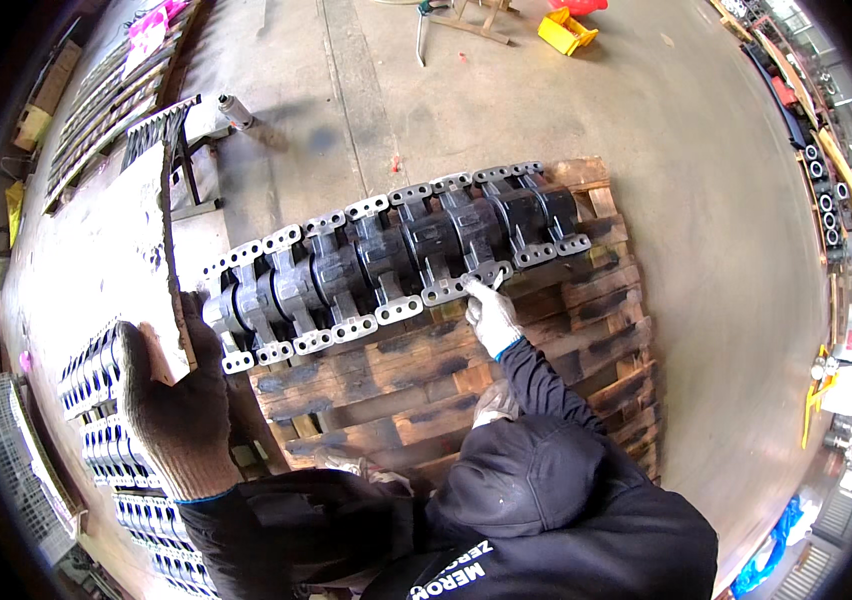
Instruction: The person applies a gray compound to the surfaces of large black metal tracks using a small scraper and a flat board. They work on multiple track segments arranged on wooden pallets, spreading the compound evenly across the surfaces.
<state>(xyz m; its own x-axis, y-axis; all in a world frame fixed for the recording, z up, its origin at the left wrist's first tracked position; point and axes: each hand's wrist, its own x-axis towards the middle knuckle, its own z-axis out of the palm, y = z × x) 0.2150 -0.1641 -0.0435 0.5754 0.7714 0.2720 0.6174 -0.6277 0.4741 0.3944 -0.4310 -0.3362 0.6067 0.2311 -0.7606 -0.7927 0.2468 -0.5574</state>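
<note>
Head-high fisheye view, steeply downward

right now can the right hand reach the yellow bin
Probably not: the right hand is at the near edge of the black cylinders; they and floor beyond separate it from the yellow bin.

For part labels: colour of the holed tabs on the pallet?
The holed tabs are silver-grey; clearest in the head view.

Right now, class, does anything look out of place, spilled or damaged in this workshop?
A small red scrap lies loose on the floor beyond the row of black metal parts, like stray litter. The wooden pallet has dark blotches on its boards, possibly stains.
</note>
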